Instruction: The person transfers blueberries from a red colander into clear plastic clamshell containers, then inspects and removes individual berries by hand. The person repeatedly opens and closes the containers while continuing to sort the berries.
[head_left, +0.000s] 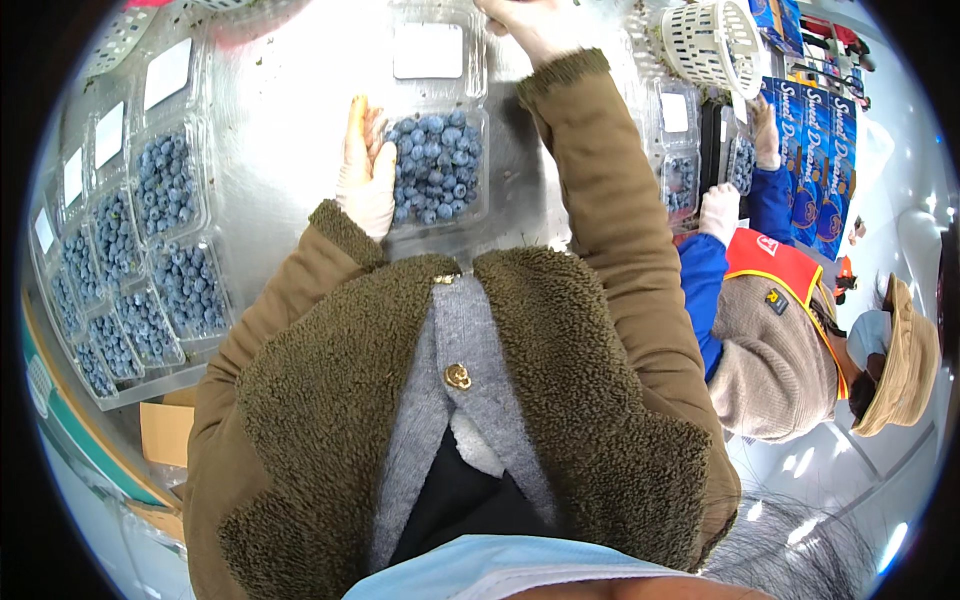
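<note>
A clear plastic clamshell (486, 161) full of blueberries (439, 169) lies before me on a metal table. Its lid (476, 56), bearing a white label (428, 51), is folded back away from me. My left hand (367, 169), in a pale thin glove with orange-brown stains on the fingers, rests at the clamshell's left side. Its thumb lies along the rim and its fingers point away, apart from the thumb. Beyond the clamshell to the right, my gloved right hand (536, 26) is cut by the top edge of the view. Its fingers curl; whether they hold anything is hidden.
Several filled clamshells (166, 184) stand in rows at left. At right, a co-worker's gloved hands (720, 214) are near another filled clamshell (741, 165). A white slotted basket (709, 45) and stacked blue cartons (814, 165) stand beyond. Small debris dots the metal table (277, 150).
</note>
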